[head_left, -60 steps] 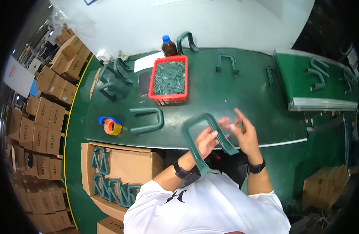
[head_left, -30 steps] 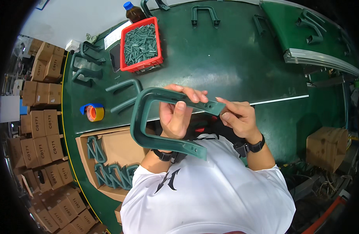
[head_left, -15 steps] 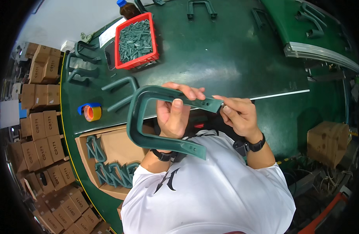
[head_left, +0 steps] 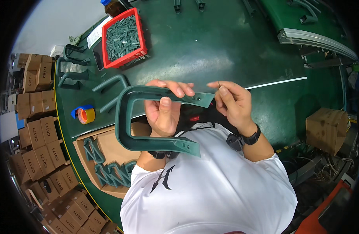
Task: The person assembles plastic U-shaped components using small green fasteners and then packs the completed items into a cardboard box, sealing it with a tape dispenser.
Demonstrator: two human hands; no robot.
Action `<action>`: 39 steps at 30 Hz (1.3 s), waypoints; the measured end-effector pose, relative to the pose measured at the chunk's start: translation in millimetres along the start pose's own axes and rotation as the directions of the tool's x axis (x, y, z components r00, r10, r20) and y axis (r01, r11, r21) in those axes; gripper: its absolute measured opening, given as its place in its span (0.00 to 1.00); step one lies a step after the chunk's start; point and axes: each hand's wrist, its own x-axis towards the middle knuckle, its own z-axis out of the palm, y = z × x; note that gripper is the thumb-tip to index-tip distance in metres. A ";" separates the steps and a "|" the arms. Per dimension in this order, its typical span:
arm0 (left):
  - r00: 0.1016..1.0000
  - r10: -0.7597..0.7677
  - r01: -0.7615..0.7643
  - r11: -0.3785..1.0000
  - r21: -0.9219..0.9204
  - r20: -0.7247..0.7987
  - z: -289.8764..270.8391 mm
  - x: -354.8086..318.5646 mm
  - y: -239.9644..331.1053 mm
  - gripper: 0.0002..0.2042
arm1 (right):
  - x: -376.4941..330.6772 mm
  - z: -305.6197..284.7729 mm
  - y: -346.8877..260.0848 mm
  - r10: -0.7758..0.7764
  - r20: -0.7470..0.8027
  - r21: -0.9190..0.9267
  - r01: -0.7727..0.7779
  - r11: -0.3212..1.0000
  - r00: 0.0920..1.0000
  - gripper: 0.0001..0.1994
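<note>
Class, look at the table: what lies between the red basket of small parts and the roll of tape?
In the head view, two dark green U-shaped handles lie on the green table between the red basket and the tape roll.

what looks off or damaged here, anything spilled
Nothing stands out. The left hand holds the green U-shaped handle, which looks intact; the small green pieces stay inside the red crate, none spilled on the table.

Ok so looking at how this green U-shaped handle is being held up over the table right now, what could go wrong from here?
1. Only the left hand grips the green U-shaped handle, by its upper arm; the lower arm hangs free, so the part could twist or slip.
2. The right hand pinches at the upper arm's tip; whatever small piece it holds, too small to tell, could drop onto the table.
3. The lower arm's end sits close to the white shirt and might snag it.
</note>
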 end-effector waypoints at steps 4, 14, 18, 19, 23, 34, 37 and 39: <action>0.998 0.063 -0.062 0.996 0.057 -0.004 -2.6 1.2 1.1 0.15 | 1.7 -4.7 4.9 -0.021 -0.015 0.093 0.022 0.995 1.000 0.17; 0.989 0.110 -0.131 0.963 0.235 0.102 -2.2 3.0 5.0 0.16 | 7.8 0.1 16.0 -0.615 0.098 -0.576 0.549 0.606 0.782 0.12; 0.987 0.114 -0.137 0.967 0.214 0.117 -3.3 2.6 4.1 0.16 | 9.4 2.3 16.7 -0.650 0.092 -0.607 0.560 0.564 0.754 0.11; 0.987 0.111 -0.133 0.968 0.211 0.115 -3.6 2.3 3.7 0.16 | 8.9 1.9 14.9 -0.645 0.105 -0.628 0.554 0.547 0.757 0.10; 0.990 0.117 -0.132 0.969 0.211 0.080 -3.9 1.6 0.5 0.15 | 8.7 2.9 16.7 -0.632 0.145 -0.629 0.564 0.535 0.761 0.10; 0.992 0.123 -0.127 0.972 0.198 0.035 -10.9 6.9 -1.0 0.15 | 3.6 -5.2 35.3 -0.174 -0.018 0.083 0.175 0.981 0.985 0.20; 0.997 0.036 -0.047 0.985 0.167 0.070 -2.3 3.0 -2.7 0.16 | 10.6 1.9 18.9 -0.119 0.082 0.313 0.087 0.946 0.990 0.21; 0.997 -0.003 -0.007 0.991 0.136 0.071 0.9 -0.5 -4.1 0.18 | 12.5 9.9 15.6 -0.021 0.091 0.170 0.005 0.985 0.996 0.18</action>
